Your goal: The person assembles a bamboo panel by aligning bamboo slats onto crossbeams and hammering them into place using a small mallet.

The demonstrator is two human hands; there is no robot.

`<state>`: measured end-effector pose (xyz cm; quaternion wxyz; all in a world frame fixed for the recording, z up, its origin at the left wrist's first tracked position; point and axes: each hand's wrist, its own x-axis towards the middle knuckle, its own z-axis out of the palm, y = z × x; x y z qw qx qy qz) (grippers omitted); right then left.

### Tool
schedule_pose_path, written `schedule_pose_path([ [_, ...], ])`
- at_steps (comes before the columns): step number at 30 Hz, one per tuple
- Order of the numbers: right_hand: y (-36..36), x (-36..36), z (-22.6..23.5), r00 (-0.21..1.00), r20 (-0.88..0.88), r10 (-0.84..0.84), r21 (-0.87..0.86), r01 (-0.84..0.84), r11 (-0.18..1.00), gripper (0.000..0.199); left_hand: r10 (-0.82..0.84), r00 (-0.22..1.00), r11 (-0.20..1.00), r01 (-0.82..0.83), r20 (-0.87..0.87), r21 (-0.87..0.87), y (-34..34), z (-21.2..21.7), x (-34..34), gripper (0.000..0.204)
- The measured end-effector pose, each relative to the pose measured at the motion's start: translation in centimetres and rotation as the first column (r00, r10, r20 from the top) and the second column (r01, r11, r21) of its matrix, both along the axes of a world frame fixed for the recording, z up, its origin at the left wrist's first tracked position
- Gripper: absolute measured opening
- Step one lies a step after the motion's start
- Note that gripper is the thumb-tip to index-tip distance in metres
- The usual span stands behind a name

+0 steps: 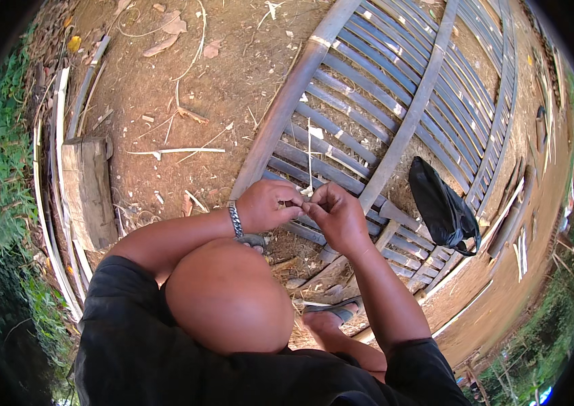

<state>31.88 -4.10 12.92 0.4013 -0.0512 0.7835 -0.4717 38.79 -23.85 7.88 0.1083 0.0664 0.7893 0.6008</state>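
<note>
Bare brown earth (223,88), littered with shavings, spreads across the scene, with green plants (3,223) along the left edge and a squared wooden block (87,196) nearer in. A slatted bamboo frame (414,116) lies from the middle to the far right, a black plastic bag (439,206) resting on its near right part. Over its near left corner, the left hand (267,205) and right hand (334,215) meet, thumbs and forefingers pinched together; what sits between the tips is too small to tell. Just beyond them lies a thin pale strip (310,161), its long axis running near to far, its near end beside the fingertips, slightly closer to the right hand.
</note>
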Motion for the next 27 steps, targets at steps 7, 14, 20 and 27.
schedule_pose_path([
  [7,0.1,-0.6,-0.6,0.999,-0.006,0.034,0.068,-0.033,0.997,0.016,0.047,0.983,0.999,-0.049,0.176,0.012,0.7,-0.3,-0.7,0.013],
  [14,4.0,0.9,-2.9,0.985,-0.102,-0.139,0.13,0.152,0.98,0.026,0.434,0.9,0.897,-0.436,-0.039,-0.073,0.1,-2.9,-2.4,0.01],
  [20,8.5,3.5,-4.5,0.973,-0.04,-0.229,0.195,0.232,0.953,0.023,0.637,0.713,0.74,-0.672,-0.291,-0.027,-0.7,-6.3,-6.4,0.011],
  [27,11.0,4.4,-3.6,0.938,0.069,-0.34,0.275,0.31,0.91,0.016,0.746,0.582,0.576,-0.808,-0.323,-0.126,-1.3,-9.1,-7.9,0.008],
])
